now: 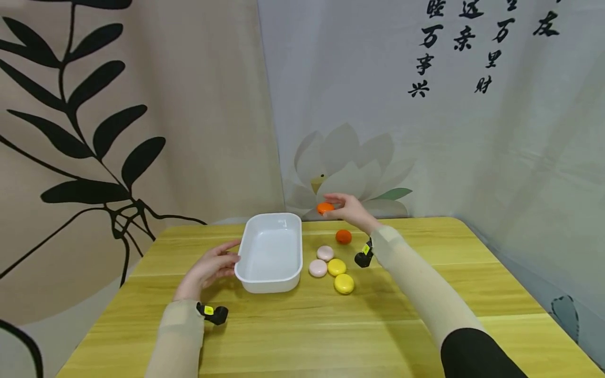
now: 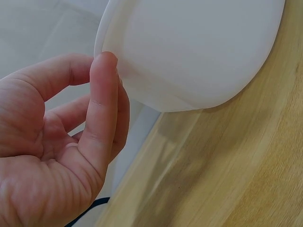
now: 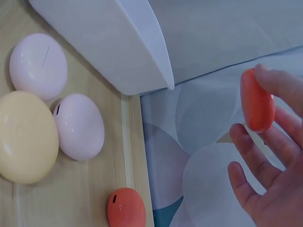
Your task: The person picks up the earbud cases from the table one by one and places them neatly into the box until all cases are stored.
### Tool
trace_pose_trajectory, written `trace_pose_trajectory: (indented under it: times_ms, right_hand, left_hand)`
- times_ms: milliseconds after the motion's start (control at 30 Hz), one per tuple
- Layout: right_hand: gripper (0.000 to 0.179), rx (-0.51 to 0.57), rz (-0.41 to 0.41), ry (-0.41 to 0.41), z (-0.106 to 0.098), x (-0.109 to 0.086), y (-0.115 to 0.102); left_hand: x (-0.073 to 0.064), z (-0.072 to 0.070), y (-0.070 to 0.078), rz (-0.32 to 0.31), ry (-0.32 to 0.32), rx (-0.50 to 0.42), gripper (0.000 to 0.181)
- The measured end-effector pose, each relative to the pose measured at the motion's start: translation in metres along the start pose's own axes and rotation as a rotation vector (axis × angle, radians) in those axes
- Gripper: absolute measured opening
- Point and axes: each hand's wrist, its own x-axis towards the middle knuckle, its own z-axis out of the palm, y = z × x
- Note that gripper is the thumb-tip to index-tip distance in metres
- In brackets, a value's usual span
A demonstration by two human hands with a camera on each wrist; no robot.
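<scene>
The right hand (image 1: pixel 352 211) pinches an orange disc (image 1: pixel 324 208) between thumb and fingers near the far edge of the surface (image 1: pixel 302 336), probably for light control, while the relaxed left hand (image 1: pixel 214 265) touches the dish (image 1: pixel 269 286), perhaps steadying it.

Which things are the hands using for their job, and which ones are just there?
For the job:
Held orange disc, in the right hand
White dish, touched by the left hand
Probably, being similarly round: loose orange disc, two pink discs, two yellow discs

Just there:
Printed cloth, hanging behind
Wooden table, underneath
Wrist cameras, strapped on
</scene>
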Motion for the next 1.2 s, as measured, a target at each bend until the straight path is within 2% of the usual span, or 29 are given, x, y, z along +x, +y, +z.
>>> trace_pose_trajectory:
  times_ms: [467, 733, 1000, 1200]
  right_hand:
    - [0.06, 0.002, -0.024, -0.021, 0.011, 0.007, 0.0]
    - [0.064, -0.005, -0.036, -0.031, 0.016, 0.013, -0.003]
    - [0.065, -0.023, -0.035, -0.053, 0.02, 0.018, -0.002]
    - [0.062, -0.021, -0.035, -0.065, 0.023, 0.022, -0.003]
  left_hand:
    - [0.002, 0.003, -0.003, -0.02, 0.037, -0.006, 0.064]
    - [0.002, 0.002, -0.002, -0.012, 0.031, 0.003, 0.065]
    - [0.002, 0.003, 0.0, -0.027, 0.043, -0.026, 0.064]
    - [0.001, 0.003, 0.001, -0.02, 0.04, -0.022, 0.065]
